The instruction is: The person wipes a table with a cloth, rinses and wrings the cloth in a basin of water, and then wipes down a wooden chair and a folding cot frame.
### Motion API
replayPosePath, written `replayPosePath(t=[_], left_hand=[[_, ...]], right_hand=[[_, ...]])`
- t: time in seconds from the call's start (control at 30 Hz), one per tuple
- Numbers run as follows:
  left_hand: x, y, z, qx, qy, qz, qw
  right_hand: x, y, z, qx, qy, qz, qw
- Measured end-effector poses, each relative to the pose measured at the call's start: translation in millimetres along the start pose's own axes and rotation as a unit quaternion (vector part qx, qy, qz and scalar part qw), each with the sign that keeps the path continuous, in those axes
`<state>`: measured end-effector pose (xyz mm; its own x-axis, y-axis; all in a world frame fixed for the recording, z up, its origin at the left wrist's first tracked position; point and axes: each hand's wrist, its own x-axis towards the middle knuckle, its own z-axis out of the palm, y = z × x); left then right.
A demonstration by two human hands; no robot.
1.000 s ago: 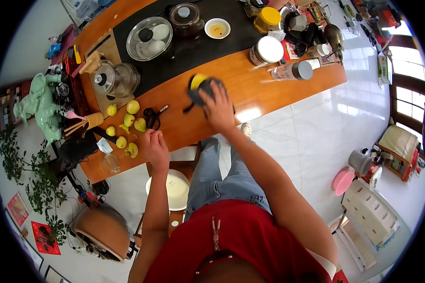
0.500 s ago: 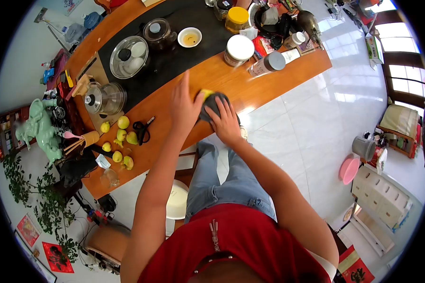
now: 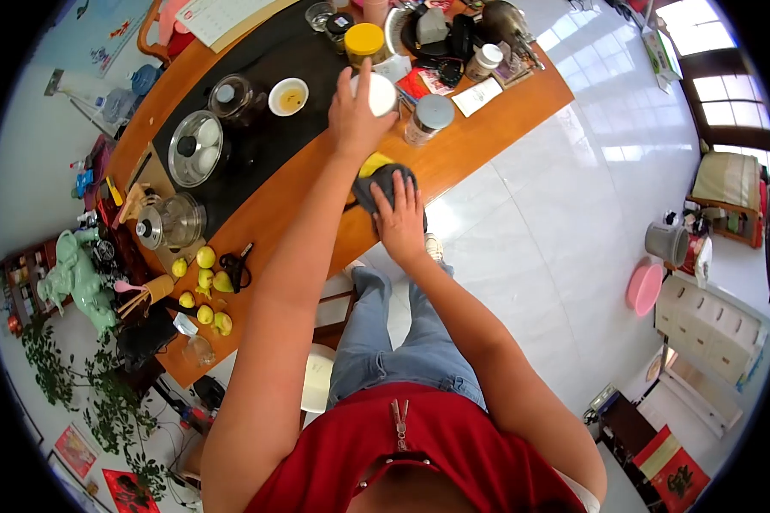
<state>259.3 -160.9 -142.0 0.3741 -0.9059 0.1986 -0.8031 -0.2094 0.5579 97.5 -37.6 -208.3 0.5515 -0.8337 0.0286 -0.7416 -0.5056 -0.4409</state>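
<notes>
My left hand [image 3: 358, 118] reaches across the wooden table [image 3: 291, 205] and wraps its fingers round a white-lidded jar [image 3: 376, 96]. Under my right hand [image 3: 399, 224] is a grey and yellow cleaning cloth [image 3: 375, 184], bunched at the table's front edge, with my fingers draped over it. Just right of the left hand stands a clear jar with a grey lid [image 3: 430, 118]. A jar with a yellow lid [image 3: 364, 41] is behind the white-lidded one.
To the left lie several yellow-green fruits [image 3: 205, 278] and black scissors [image 3: 236, 267]. A black mat [image 3: 269, 162] carries a white bowl of tea [image 3: 288, 97], a glass teapot [image 3: 231, 98] and a lidded steel dish [image 3: 195, 147]. A glass pot [image 3: 173, 221] stands nearby.
My left hand has moved from beside the cloth, forward to the white-lidded jar, and has taken hold of it. My right hand stays on the cloth. The view has shifted slightly.
</notes>
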Motion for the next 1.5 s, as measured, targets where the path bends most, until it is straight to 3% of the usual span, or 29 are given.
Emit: replayPosePath(t=[0.17, 0.27, 0.5, 0.8, 0.93, 1.17, 1.33, 1.5], left_hand=[[-3, -40, -14, -0.108, 0.087, -0.02, 0.99], [-24, -52, -56, -0.233, 0.063, -0.105, 0.965], [-73, -69, -121, -0.292, 0.054, -0.157, 0.942], [-117, -81, -135, -0.109, 0.073, -0.115, 0.985], [-111, -75, -128, -0.085, 0.085, -0.092, 0.988], [-55, -51, -76, -0.054, 0.1, -0.015, 0.993], [-15, -42, -32, -0.019, 0.091, 0.058, 0.994], [-4, -44, -12, 0.008, 0.044, 0.025, 0.999]], right_hand=[[-12, 2, 1, 0.014, -0.003, -0.034, 0.999], [19, 0, 6, 0.027, 0.004, -0.051, 0.998], [136, -11, 34, -0.022, 0.028, -0.055, 0.998], [200, -17, 42, -0.002, 0.01, -0.04, 0.999], [132, -6, 37, 0.022, 0.06, -0.082, 0.995], [-4, 17, -21, 0.029, -0.038, -0.086, 0.995], [3, 66, -41, -0.002, 0.049, -0.028, 0.998], [25, 102, -52, -0.028, 0.105, 0.04, 0.993]])
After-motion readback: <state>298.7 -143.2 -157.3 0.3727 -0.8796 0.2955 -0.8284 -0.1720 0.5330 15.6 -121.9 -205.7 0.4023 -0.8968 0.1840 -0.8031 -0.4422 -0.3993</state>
